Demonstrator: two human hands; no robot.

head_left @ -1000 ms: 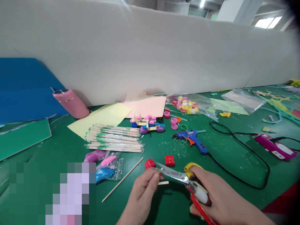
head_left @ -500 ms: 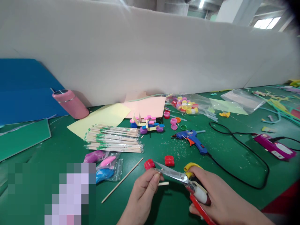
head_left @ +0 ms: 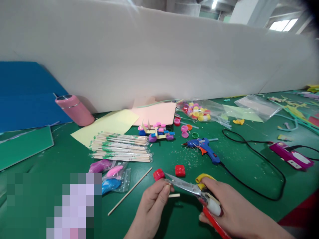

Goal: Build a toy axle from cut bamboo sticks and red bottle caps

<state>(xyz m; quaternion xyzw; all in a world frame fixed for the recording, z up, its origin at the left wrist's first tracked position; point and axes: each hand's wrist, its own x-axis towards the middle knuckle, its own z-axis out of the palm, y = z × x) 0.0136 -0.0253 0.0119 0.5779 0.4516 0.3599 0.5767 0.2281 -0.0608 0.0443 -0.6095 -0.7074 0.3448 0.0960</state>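
My left hand (head_left: 157, 200) is closed in a pinch around a short pale wooden stick (head_left: 174, 195), whose end sticks out to the right. My right hand (head_left: 225, 202) grips a pair of scissors (head_left: 185, 186) with one yellow and one red handle. The blades reach left to my left fingertips, above the stick's free end; whether they touch it cannot be made out. Just beyond the blades sit two red block-like pieces (head_left: 179, 170). A longer thin wooden stick (head_left: 130, 191) lies slantwise on the green table, left of my left hand.
A blue hot glue gun (head_left: 203, 147) lies beyond my right hand, its black cord running to a purple power strip (head_left: 290, 155). Wrapped chopsticks (head_left: 121, 147), small wheeled models (head_left: 159, 132), bottle caps (head_left: 184, 131) and a pink bottle (head_left: 76, 110) stand farther back. A white partition (head_left: 159, 59) borders the table.
Almost nothing differs. The scissors' red handle has shifted very slightly, while both hands keep their hold and place.
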